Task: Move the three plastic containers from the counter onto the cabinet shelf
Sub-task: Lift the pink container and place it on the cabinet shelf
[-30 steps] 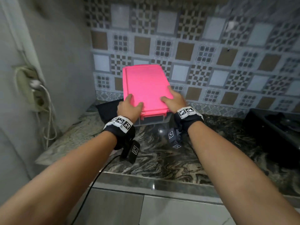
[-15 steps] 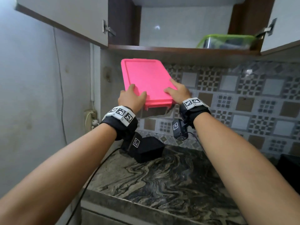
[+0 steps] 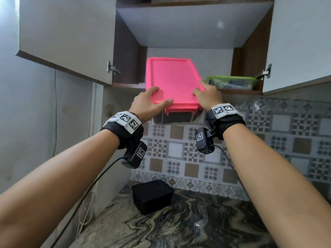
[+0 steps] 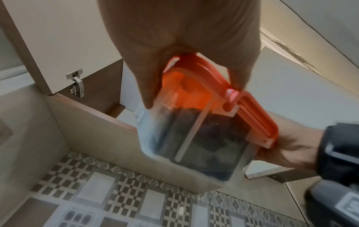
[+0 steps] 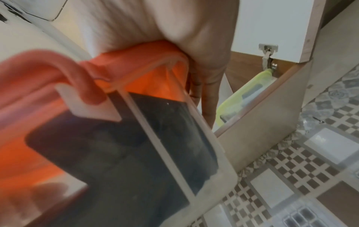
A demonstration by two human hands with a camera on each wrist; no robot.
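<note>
While I lift pink-lidded container (image 3: 172, 81) toward cabinet shelf (image 3: 129, 85), left hand (image 3: 149, 104) and right hand (image 3: 207, 97) clamp near corners; rigid, smooth plastic, looks slippery, dark contents add weight.

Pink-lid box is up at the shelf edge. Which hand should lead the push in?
Left, I'd judge. The left hand grips the pink-lidded container on the open side; the right hand is close beside the green-lidded container already on the shelf.

Head view: looks forward and up from over counter (image 3: 179, 230) front edge into open cabinet (image 3: 188, 29). Wrist views: close, from beneath, facing up along palms. All share pink-lidded container (image 3: 172, 83), cabinet shelf (image 3: 125, 85).
</note>
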